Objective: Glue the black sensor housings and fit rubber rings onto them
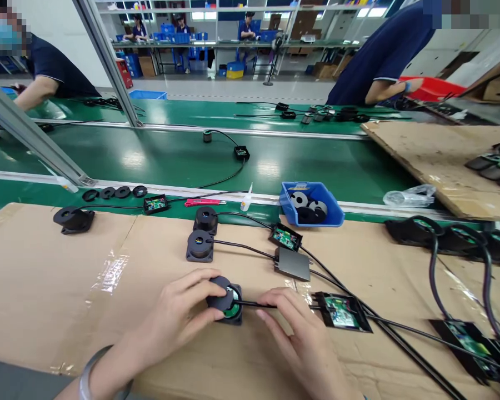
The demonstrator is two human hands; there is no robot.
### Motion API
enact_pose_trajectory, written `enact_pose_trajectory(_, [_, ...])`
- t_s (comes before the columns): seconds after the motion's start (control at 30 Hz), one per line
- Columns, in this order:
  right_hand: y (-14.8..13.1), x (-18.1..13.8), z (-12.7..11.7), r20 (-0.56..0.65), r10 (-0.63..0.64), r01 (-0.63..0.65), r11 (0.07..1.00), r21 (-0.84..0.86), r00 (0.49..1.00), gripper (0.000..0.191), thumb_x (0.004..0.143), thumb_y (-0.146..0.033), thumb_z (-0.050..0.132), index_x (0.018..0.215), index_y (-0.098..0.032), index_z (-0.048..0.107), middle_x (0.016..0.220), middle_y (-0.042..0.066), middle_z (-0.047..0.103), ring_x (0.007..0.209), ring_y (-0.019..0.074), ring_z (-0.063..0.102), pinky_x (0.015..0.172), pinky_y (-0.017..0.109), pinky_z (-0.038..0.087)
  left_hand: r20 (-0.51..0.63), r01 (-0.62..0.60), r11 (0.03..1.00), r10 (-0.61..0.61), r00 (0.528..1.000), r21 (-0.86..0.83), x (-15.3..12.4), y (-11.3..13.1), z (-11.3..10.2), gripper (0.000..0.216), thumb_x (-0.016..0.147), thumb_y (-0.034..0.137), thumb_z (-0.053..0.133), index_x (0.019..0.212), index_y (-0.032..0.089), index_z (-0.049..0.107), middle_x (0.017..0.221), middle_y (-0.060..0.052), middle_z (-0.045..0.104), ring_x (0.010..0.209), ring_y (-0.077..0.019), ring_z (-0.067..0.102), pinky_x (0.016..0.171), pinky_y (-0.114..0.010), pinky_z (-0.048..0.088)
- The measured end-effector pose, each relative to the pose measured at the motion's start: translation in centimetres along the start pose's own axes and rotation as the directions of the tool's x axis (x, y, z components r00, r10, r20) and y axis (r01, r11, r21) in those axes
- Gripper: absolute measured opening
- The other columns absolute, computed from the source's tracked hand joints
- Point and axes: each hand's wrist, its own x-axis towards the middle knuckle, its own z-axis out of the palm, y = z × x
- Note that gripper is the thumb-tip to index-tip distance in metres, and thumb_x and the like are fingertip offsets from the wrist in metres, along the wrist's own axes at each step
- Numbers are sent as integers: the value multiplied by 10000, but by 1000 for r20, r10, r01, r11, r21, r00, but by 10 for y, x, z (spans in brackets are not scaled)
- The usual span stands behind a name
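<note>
My left hand (179, 316) grips a round black cap on a square black housing (227, 304) with a green board showing inside. My right hand (295, 333) rests on the cardboard just right of it, fingertips touching the black cable (254, 304) that leaves the housing. That cable runs to an open black box with a green circuit board (342, 312). Two more black round units (200, 245) (205, 220) stand behind, each cabled to a small box (285, 238) (292, 263).
A blue bin (333, 214) holds black and white rings. Black rings (114, 193), a glue bottle (246, 199) and a red tool (198, 202) lie by the green conveyor (170, 155). More cabled units (462, 239) sit right. Other people work across the belt.
</note>
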Motion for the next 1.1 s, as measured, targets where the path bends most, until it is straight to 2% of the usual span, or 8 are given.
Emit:
enact_pose_trajectory(0.13, [-5, 0, 2, -35, 15, -15, 1000, 26, 999, 92, 991, -138, 520, 983, -201, 587, 869, 24, 625, 815, 129, 604, 706, 220, 506, 20, -148, 983, 146, 989, 112, 3, -1, 2, 207, 1033, 269, 491, 1127, 182, 654, 1269, -119, 637, 1158, -172, 656, 943, -237, 568])
enact_pose_trajectory(0.33, [-4, 0, 3, -42, 47, -45, 998, 51, 998, 113, 967, -113, 540, 973, -212, 595, 850, 21, 624, 796, 135, 609, 692, 232, 515, 80, -223, 963, 213, 974, 149, 5, -5, 1, 208, 1019, 242, 515, 1096, 198, 703, 1283, -104, 655, 1162, -206, 646, 953, -317, 592])
enact_pose_trajectory(0.5, [-4, -1, 4, -48, 75, -72, 996, 61, 996, 120, 956, -105, 546, 965, -214, 596, 850, 25, 627, 794, 141, 617, 681, 242, 522, 135, -252, 960, 236, 962, 123, 6, -8, -1, 228, 1016, 219, 516, 1124, 199, 716, 1340, -122, 628, 1205, -219, 630, 975, -346, 592])
enact_pose_trajectory(1.1, [-7, 0, 3, -82, 44, -38, 996, 75, 996, 181, 918, -37, 555, 953, -191, 642, 832, 44, 629, 774, 152, 613, 653, 273, 550, 182, -292, 954, 276, 944, 70, 16, -10, -1, 199, 995, 188, 558, 1117, 197, 715, 1256, -125, 675, 1158, -223, 628, 894, -336, 617])
